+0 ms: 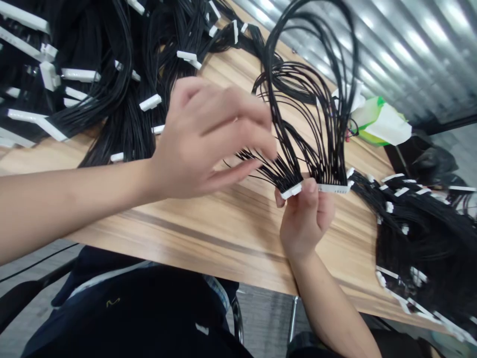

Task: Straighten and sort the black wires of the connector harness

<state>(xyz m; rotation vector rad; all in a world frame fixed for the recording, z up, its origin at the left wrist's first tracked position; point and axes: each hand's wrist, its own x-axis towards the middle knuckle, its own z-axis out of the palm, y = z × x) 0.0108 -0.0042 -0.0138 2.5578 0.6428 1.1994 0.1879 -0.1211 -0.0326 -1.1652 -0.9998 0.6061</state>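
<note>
My right hand point(307, 216) grips the white connectors of a black wire harness point(339, 99) between thumb and fingers, above the table. One connector point(291, 191) points left and a longer connector point(333, 188) extends right. From both, black wires rise and loop over at the top. My left hand point(219, 139) hovers just left of the wires, its fingers curved and apart, slightly blurred. Nothing shows between its thumb and fingers. Some thin wire ends point(257, 166) spread near its thumb; I cannot tell whether they touch it.
A large pile of black harnesses with white connectors point(150, 103) covers the table's left. Another heap point(428, 233) lies at the right edge. A green-and-white packet point(387, 124) sits near the corrugated metal wall point(421, 49). The wood-grain table point(223, 238) ends close to my lap.
</note>
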